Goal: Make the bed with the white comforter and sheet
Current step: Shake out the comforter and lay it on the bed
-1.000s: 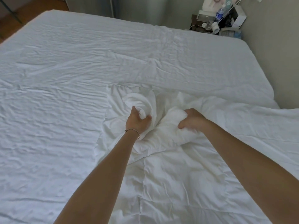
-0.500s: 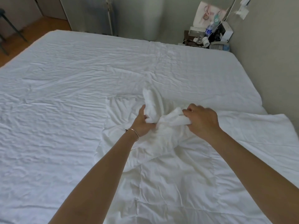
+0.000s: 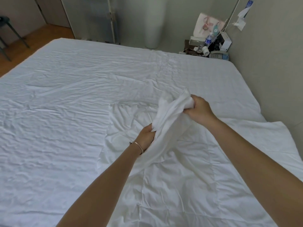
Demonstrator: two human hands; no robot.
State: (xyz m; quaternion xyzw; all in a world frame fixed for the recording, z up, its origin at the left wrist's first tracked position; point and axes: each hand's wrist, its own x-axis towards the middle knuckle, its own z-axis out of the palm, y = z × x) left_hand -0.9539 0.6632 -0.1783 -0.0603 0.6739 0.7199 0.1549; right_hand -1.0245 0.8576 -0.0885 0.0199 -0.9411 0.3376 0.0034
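Head camera looked down over a wide bed whose white sheet (image 3: 62, 99) lay wrinkled across the mattress, reaching the far edge near the wall. On the near right part of the bed lay the white comforter (image 3: 180, 190), creased and quilted, its left edge running beside the bare stretch of sheet and its right side spreading toward the wall. A bunched fold of the comforter was lifted off the bed between the two hands. The left hand (image 3: 146, 136) gripped the lower part of that fold, its fingers curled into the cloth, with a thin bracelet (image 3: 139, 146) round the wrist. The right hand (image 3: 199, 108) gripped the upper end of the fold, higher and farther from the camera, fingers closed round a wad of fabric. The cloth hung in a twisted band from the right hand down past the left hand to the flat part of the comforter. Both forearms were bare and reached in from the bottom of the view. Beyond the far right corner of the bed stood a cluttered nightstand (image 3: 208, 48) bearing a water bottle (image 3: 208, 40), a telephone (image 3: 218, 55) and a paper bag (image 3: 205, 25). At the far left stood a dark stool (image 3: 9, 31) on the wooden floor (image 3: 37, 38).
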